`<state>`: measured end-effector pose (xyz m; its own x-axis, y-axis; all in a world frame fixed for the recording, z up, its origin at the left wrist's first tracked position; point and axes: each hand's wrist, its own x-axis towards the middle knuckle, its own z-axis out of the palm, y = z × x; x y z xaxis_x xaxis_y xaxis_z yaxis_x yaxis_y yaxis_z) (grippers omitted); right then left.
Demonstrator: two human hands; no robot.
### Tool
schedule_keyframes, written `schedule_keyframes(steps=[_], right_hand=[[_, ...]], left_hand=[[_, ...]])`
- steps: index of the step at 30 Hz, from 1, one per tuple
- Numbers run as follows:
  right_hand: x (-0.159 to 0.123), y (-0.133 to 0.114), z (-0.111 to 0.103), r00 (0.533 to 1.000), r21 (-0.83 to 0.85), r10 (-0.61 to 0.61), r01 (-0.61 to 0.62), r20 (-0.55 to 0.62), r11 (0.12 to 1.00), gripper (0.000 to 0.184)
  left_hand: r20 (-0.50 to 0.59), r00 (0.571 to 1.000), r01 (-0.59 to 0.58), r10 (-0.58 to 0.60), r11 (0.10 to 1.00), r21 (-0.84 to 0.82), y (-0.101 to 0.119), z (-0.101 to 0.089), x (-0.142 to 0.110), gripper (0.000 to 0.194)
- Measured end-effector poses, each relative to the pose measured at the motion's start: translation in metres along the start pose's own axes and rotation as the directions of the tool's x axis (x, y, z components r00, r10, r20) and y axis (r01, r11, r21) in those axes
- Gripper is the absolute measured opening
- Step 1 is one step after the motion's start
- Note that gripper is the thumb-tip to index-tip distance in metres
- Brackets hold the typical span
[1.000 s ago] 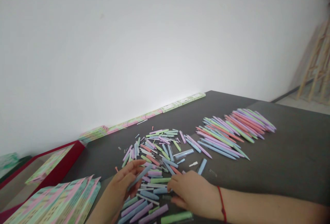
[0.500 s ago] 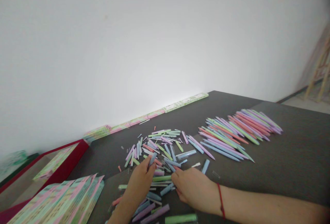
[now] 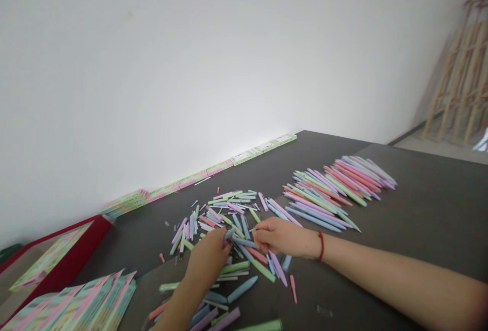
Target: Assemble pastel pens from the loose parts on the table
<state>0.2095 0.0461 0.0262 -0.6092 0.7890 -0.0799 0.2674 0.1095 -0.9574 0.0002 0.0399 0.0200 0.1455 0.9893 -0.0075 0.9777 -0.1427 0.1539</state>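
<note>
Pens and pen parts lie scattered over the dark counter (image 3: 438,209) in the head view, and both my hands work in the middle of that loose heap (image 3: 229,214). My left hand (image 3: 208,260) has its fingers pressed together on a blue barrel (image 3: 230,233), pinching it near its upper end. My right hand (image 3: 276,235) is curled with the fingertips closed on something thin among the parts; I cannot tell just what it pinches, as it is too small to make out.

I judge these barrels light, stiff plastic, smooth and a little slippery, so a pinch at mid-length between thumb and forefinger should suit them. The tapered tips look apt to slide out of a pinch. The thin white refills among them seem bendable and ask for a gentler hold.

Well apart to the right, whole pens lie in a tidy row (image 3: 339,186), side by side. At the lower left a stack of printed cards (image 3: 76,305) fans out, near a red tray (image 3: 72,260).
</note>
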Motion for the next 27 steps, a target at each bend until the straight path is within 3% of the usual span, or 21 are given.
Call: schedule_keyframes(steps=[6,10,14,18,19,20,22,24,27], right_hand=[[0.004,0.004,0.007,0.985,0.227,0.099,-0.13,0.142,0.965,0.023],[0.005,0.008,0.007,0.983,0.39,0.126,-0.168,0.131,0.906,0.015],[0.006,0.008,0.006,0.986,0.385,0.138,-0.163,0.093,0.909,0.015],[0.003,-0.002,0.011,0.993,0.393,0.084,-0.112,0.087,0.913,0.016],[0.002,-0.005,0.013,0.995,0.395,0.06,-0.089,0.084,0.914,0.014],[0.0,-0.007,0.014,0.996,0.395,0.038,-0.067,0.079,0.916,0.012],[-0.003,-0.012,0.017,0.997,0.4,0.015,-0.045,0.079,0.915,0.008],[-0.007,-0.016,0.019,0.996,0.417,0.004,-0.042,0.092,0.908,0.007],[-0.011,-0.019,0.02,0.992,0.448,-0.034,-0.023,0.119,0.894,0.014]], left_hand=[[-0.015,1.0,-0.02,0.021,1.0,0.014,-0.006,0.006,0.006,0.007],[-0.04,0.999,-0.037,0.035,0.998,-0.047,-0.004,0.006,0.004,0.006],[-0.04,0.998,-0.059,0.052,0.976,-0.209,-0.001,0.0,-0.001,0.004],[0.032,0.997,-0.046,0.066,0.899,-0.436,0.007,-0.009,-0.02,0.014],[0.078,0.995,-0.015,0.068,0.839,-0.544,0.009,-0.01,-0.027,0.017],[0.137,0.988,0.048,0.067,0.718,-0.695,0.012,-0.01,-0.033,0.019],[0.22,0.972,0.169,0.084,0.397,-0.902,0.017,-0.008,-0.045,0.02],[0.238,0.967,0.226,0.093,0.122,-0.966,0.019,-0.002,-0.052,0.019],[0.228,0.97,0.232,0.085,-0.048,-0.972,0.018,0.007,-0.054,0.027]])
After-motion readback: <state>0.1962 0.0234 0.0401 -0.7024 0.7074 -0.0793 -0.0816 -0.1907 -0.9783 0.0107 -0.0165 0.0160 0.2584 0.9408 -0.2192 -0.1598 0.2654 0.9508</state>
